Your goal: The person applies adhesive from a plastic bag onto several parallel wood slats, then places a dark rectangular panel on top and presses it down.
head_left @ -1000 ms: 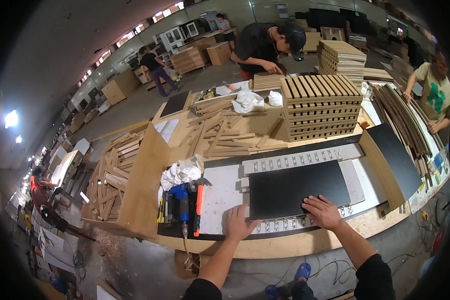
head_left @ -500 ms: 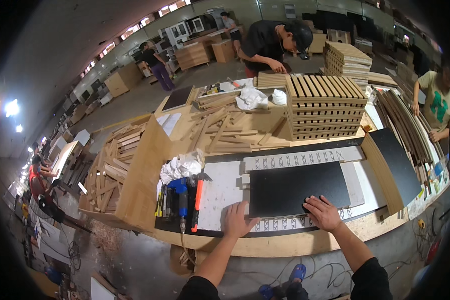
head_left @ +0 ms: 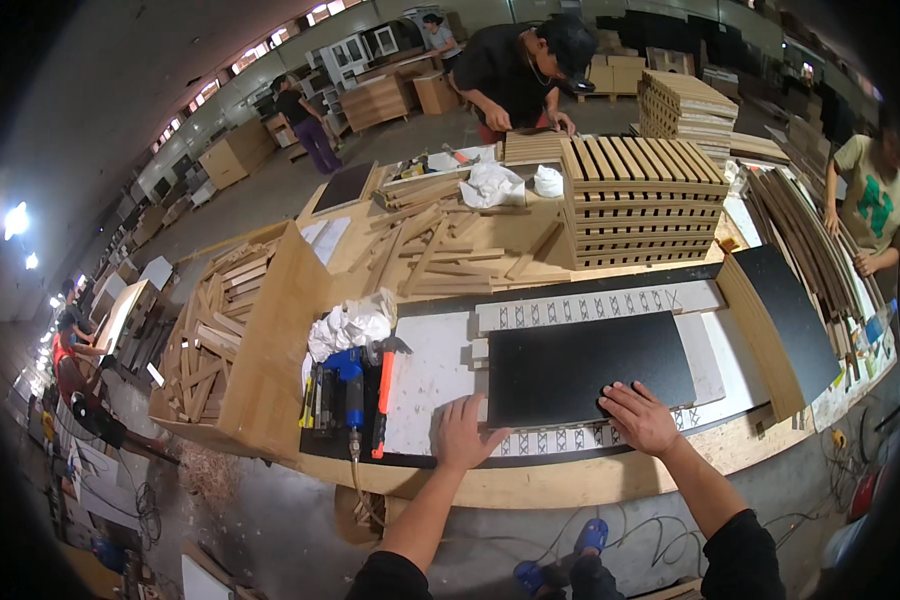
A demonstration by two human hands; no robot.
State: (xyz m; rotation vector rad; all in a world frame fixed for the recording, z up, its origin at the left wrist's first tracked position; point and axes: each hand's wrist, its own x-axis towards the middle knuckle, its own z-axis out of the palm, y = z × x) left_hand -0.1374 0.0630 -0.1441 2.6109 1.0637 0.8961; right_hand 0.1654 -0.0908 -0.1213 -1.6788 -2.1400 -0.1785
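Note:
A black rectangular panel [head_left: 585,370] lies on pale strips over a white board [head_left: 428,372]. The far strip [head_left: 580,309] carries a row of hand-drawn crossed marks, and a similar near strip [head_left: 555,440] shows along the panel's front. At the panel's near left corner, my left hand [head_left: 461,433] rests with fingers spread and thumb toward the edge. My right hand [head_left: 640,417] lies with outstretched fingers on the panel's near edge, right of its middle. Neither hand grips anything. Left of my left hand lie an orange-handled hammer [head_left: 384,400] and a blue air nail gun [head_left: 350,385].
A cardboard box [head_left: 270,350] full of wooden sticks stands at the left. Loose sticks [head_left: 430,245] and a stack of slatted wooden panels [head_left: 645,205] lie beyond the work. A slatted piece [head_left: 763,335] stands at the right. A co-worker [head_left: 515,75] bends over the far side.
The whole view has shifted slightly. My hands keep nearly the same places by the black panel. Across the table, the co-worker's hands have moved, and both now show over the slatted piece.

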